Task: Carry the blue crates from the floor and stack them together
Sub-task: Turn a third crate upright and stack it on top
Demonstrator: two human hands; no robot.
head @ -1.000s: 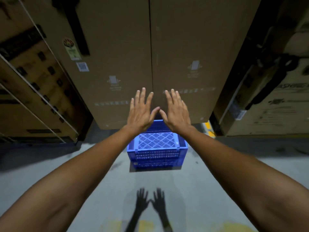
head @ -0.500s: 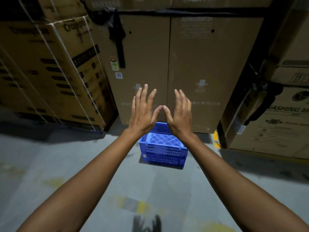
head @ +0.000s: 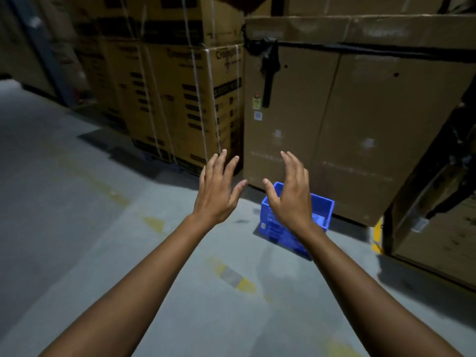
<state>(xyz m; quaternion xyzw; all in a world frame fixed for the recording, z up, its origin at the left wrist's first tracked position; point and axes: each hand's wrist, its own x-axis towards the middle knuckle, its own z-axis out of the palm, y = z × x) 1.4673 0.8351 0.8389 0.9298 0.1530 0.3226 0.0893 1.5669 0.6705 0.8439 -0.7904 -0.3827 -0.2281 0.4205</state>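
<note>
Though beyond both empty, spread hands (head: pixel 255 191), blue crate (head: pixel 322 210) partly behind the right.

Both empty hands, left hand (head: pixel 217 190) and right hand (head: pixel 291 195), spread above blue crates (head: pixel 320 211) on the floor (head: pixel 77 202).

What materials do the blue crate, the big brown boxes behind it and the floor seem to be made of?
Blue crate: probably moulded plastic, judging by its uniform bright colour and thin straight walls; details are blurred.
Brown boxes: corrugated cardboard, matte, with folded seams, printed marks and stickers; those at left are bound with pale straps.
Floor: likely smooth grey concrete, with worn yellow paint.
</note>
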